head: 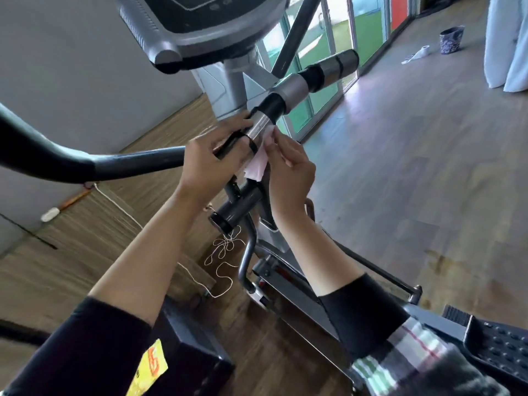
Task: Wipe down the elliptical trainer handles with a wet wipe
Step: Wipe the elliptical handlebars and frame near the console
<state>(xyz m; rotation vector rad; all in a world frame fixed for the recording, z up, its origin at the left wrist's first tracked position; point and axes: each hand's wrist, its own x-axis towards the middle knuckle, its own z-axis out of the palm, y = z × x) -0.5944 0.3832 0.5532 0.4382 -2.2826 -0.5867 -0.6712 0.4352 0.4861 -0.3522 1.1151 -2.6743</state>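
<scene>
Left hand [213,162] grip clamped round handle [258,125]; right hand [288,164] grip pinching pink wet wipe [258,165] against it. No readable writing on console [205,21].

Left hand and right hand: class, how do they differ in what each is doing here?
The left hand curls round the handle bar; the right hand pinches the pale wet wipe against that bar. The left hand comes from the bar's left, the right hand from its right. Both forearms are bare below dark sleeves.
</scene>
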